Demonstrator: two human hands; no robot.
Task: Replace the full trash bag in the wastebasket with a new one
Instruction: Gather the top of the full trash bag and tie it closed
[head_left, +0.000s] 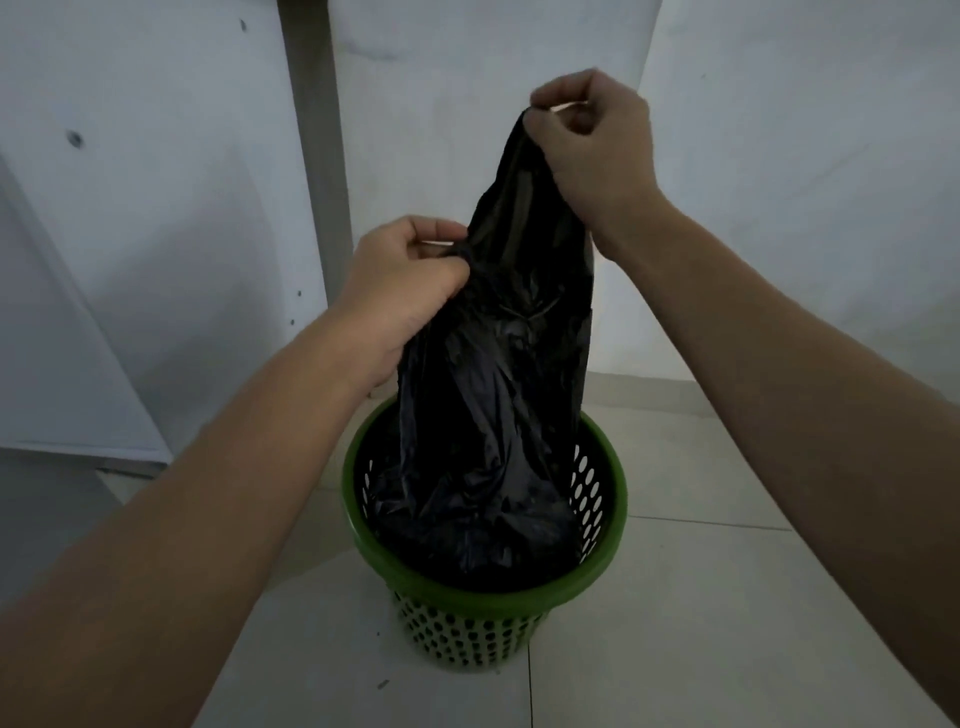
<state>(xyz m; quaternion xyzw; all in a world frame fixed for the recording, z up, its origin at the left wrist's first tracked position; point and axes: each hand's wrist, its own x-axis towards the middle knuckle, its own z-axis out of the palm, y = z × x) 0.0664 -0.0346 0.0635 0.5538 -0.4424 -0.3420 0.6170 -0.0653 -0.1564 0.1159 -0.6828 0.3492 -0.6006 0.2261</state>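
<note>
Left grip (410, 280), right grip (592, 140) bare; forearms bare to frame edge.

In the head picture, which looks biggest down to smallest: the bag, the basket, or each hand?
1. bag
2. basket
3. left hand and right hand: these look about alike, so I can't rank them.

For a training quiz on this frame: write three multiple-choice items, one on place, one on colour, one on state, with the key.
1. Where is the bottom of the trash bag? A beside the basket; B inside the wastebasket; C on a table.
2. What colour is the wastebasket? A green; B red; C white.
3. What holds the bag's top? A nothing; B one hand; C both hands.
Key: 1 B, its lower part sits within the rim; 2 A, the perforated wall is green; 3 C, left hand and right hand each pinch it.
</note>
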